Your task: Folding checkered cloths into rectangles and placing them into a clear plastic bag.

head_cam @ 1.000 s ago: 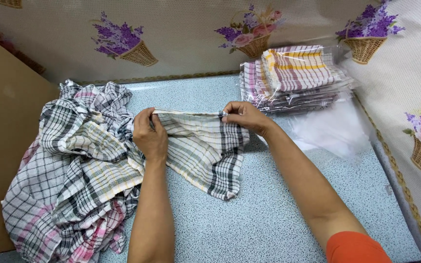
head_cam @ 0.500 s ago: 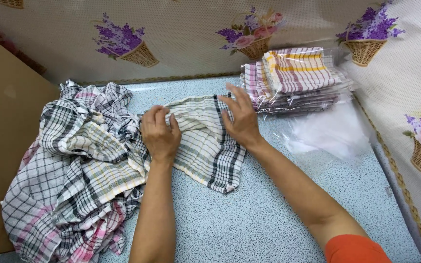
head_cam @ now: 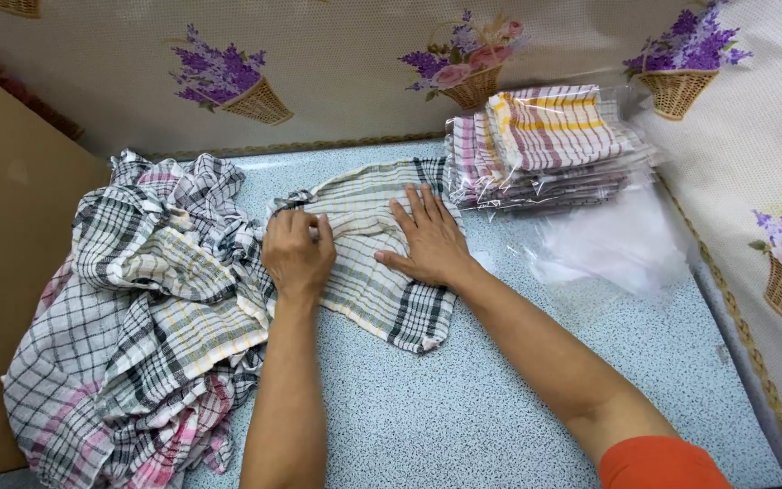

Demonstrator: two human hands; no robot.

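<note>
While the cloth [head_cam: 368,258] is lying mid-table, its long axis running toward the far edge, the right hand [head_cam: 427,237] is pressing flat and open, the left hand [head_cam: 296,254] curling over its left end.

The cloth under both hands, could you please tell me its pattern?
The cloth is cream with thin dark stripes and a dark checked border, seen best in the head view.

Left hand [head_cam: 296,252] curled, right hand [head_cam: 429,238] flat, palm-down.
</note>
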